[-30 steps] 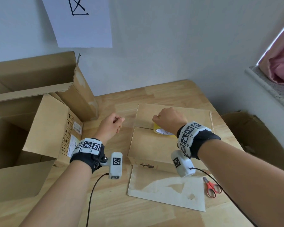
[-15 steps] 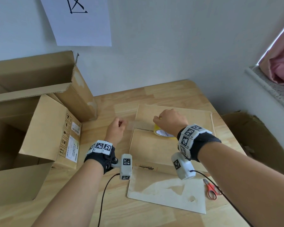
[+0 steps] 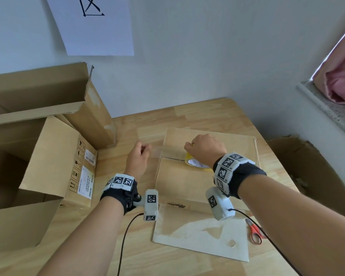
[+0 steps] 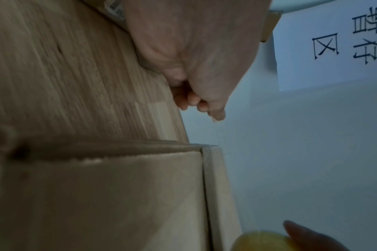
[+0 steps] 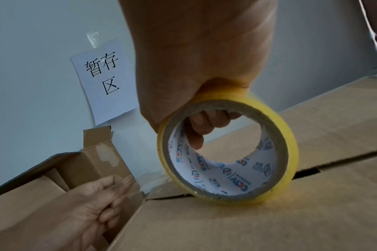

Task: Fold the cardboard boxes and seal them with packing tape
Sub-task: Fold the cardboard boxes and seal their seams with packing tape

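**Tape drawn out over the box seam**

At far left we see open cartons [image 3: 38, 156] standing on the wooden table [image 3: 187, 112]. Next, our left hand [image 3: 137, 158] pinches the free end of the clear tape strip [image 3: 163, 151], fingers curled tight on it, just off the box's left edge. The strip runs right to the yellow tape roll [image 5: 228, 151], which stands on edge on the closed flat box [image 3: 207, 176], seemingly at its flap seam. Our right hand [image 3: 205, 146] grips that roll, fingers hooked through the core. Red scissors [image 3: 254, 232] lie at far right.
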`<state>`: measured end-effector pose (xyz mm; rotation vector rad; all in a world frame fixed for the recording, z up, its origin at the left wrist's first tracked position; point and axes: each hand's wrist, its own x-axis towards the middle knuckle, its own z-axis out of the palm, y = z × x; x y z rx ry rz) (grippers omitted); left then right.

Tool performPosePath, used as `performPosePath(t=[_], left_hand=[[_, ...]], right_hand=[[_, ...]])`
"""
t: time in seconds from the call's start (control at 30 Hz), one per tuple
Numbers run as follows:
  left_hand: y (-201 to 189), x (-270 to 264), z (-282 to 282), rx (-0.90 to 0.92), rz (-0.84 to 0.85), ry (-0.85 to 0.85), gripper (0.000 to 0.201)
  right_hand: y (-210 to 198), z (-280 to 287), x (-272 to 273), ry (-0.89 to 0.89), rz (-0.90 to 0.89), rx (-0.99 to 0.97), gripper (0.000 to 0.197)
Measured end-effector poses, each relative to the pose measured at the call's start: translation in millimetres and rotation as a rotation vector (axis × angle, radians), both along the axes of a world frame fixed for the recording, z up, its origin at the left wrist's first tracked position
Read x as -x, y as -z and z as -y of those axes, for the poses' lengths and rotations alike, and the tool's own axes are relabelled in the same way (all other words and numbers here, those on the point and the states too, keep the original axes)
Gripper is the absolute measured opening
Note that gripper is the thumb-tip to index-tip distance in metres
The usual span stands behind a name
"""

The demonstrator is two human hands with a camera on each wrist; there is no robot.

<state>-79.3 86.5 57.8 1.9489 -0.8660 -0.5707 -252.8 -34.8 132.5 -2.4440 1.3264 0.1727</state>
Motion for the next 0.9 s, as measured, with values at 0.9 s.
performPosePath(t=[0.9], left_hand=[[-11.1, -6.5, -12.4, 0.067, -0.004, -0.044, 0.019]], right_hand=[[-12.0, -0.1, -4.7, -0.031, 0.088, -0.206, 0.057]])
